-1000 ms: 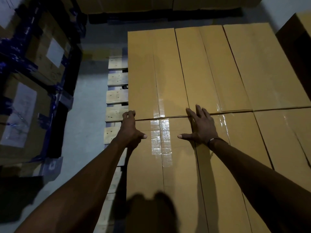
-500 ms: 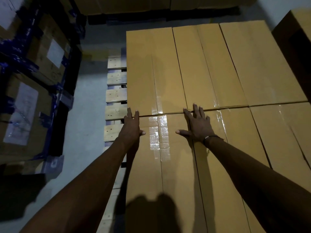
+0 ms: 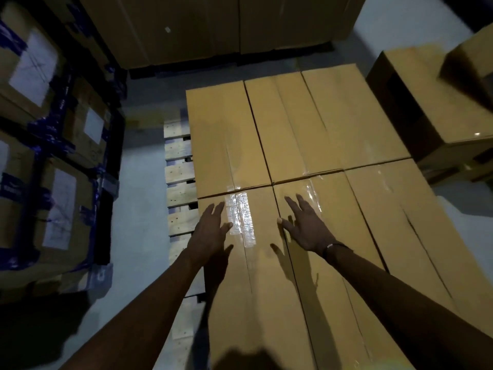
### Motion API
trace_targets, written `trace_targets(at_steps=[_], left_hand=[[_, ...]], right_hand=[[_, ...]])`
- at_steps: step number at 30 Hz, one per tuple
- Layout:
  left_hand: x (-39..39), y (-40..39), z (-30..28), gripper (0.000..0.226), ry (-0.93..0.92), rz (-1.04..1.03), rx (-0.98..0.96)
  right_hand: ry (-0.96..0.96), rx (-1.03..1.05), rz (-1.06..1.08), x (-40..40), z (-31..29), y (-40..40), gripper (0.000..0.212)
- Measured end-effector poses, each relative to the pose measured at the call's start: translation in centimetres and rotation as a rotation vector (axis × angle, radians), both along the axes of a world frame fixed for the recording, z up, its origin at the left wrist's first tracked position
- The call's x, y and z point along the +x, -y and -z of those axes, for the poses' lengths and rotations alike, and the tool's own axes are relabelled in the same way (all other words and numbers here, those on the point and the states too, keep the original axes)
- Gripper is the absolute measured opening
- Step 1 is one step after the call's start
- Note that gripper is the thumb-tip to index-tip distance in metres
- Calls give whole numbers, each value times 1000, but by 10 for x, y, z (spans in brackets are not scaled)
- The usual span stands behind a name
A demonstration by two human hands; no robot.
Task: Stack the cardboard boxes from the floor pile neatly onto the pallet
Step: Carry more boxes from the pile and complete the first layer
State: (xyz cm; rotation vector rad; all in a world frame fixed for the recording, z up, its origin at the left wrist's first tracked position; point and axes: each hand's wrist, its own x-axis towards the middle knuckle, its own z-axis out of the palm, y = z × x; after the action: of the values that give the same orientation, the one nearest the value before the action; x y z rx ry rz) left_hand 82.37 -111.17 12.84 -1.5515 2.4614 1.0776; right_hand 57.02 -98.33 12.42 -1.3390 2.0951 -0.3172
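- Hands both out over the near-left box [image 3: 256,276] on the pallet [image 3: 179,172], palms down, fingers straight and spread
- left hand [image 3: 210,231] over the left edge of that box top, fingertips short of the seam with the far row; flat on the cardboard or just above it, can't tell
- right hand [image 3: 306,228] over the gap between the near-left box and the near-middle box [image 3: 354,263], thumb pointing left; contact also unclear, shadow shows beneath it
- thin bracelet [image 3: 332,246] on the right wrist
- shiny clear tape [image 3: 240,217] runs down the near-left box top, between the two hands
- boxes sit in two rows, packed tight side by side: far-left box [image 3: 226,137], far-middle box [image 3: 288,129], far-right box [image 3: 349,113], then the near row with a near-right box [image 3: 426,231]
- pallet slats stick out bare to the left of the stack, on the grey floor [image 3: 144,204]
- more boxes [image 3: 437,97] to the right of the pallet, stacked a bit higher, the far-right one blurred
- tall dark cartons [image 3: 213,28] beyond the pallet
- labelled cartons in blue strapping [image 3: 61,166] on the left, well apart from the pallet
- both forearms bare, reaching in from the bottom edge
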Motion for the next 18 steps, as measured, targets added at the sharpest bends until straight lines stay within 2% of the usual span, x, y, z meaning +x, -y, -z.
trace_targets(at_steps=[9,18], left_hand=[[2,-75,-196,58,-226,92,-36],[-10,-191,-362,42,-363,204,12]], right_hand=[[182,-132,256,37,-200,-110,71],[182,-239,562,46,-369,-286,61]])
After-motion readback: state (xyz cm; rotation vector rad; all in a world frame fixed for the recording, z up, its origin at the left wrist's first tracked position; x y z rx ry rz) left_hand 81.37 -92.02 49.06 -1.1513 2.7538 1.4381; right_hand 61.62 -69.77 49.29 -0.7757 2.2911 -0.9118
